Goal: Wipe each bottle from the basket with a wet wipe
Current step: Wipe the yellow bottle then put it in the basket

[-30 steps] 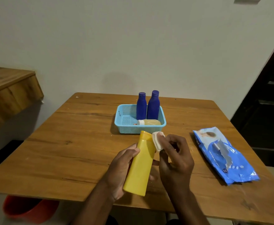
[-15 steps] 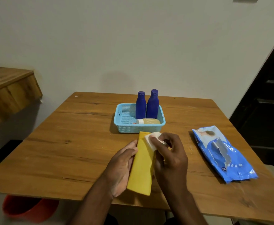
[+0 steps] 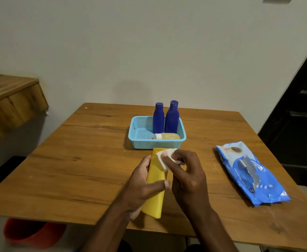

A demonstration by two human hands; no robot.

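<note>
So right now the yellow bottle (image 3: 155,180) is out of the basket (image 3: 140,142) and held tilted over the near side of the table (image 3: 76,160), cap end pointing toward the basket. Left hand (image 3: 141,190) is wrapped round the lower half, thumb across the front, fingers curled behind. Right hand (image 3: 185,171) pinches the folded white wipe (image 3: 164,157) and presses it on the upper part of the bottle.

What changed: a second ago the wipe was up at the very top edge, barely on the cap corner. Half a second ago it had come onto the top face, and now it sits lower and flatter against the body. The left thumb has also shifted across the front, and the bottle looks like it's been turned a bit in the grip. So I'd say the wipe is working its way down from the cap, still early on this bottle, with most of the yellow not yet covered.

Two blue bottles (image 3: 165,117) stand upright in the basket and a small pale one (image 3: 167,136) lies on its side in front of them. Wipes pack (image 3: 249,171) is off to the right, well apart from the hands
</note>
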